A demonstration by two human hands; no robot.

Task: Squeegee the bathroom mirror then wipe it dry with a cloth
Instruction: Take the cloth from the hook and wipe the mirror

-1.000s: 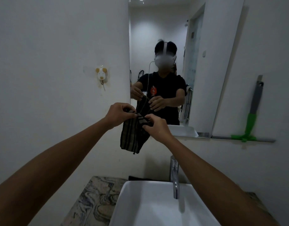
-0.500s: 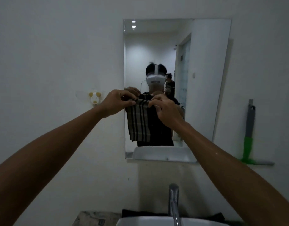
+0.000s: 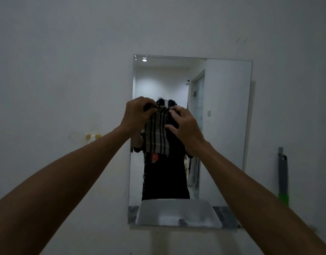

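No writing can be read anywhere. Both the left hand (image 3: 137, 114) and right hand (image 3: 186, 127) pinch the top edge of a dark, pale-striped cloth (image 3: 157, 134), which hangs in front of the mirror (image 3: 226, 115). A grey-and-green squeegee (image 3: 282, 176) leans on the wall at right.

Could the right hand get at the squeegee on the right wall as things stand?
Probably not at once: the right hand grips the striped cloth together with the left hand. The squeegee stands clear against the wall, nothing blocking it.
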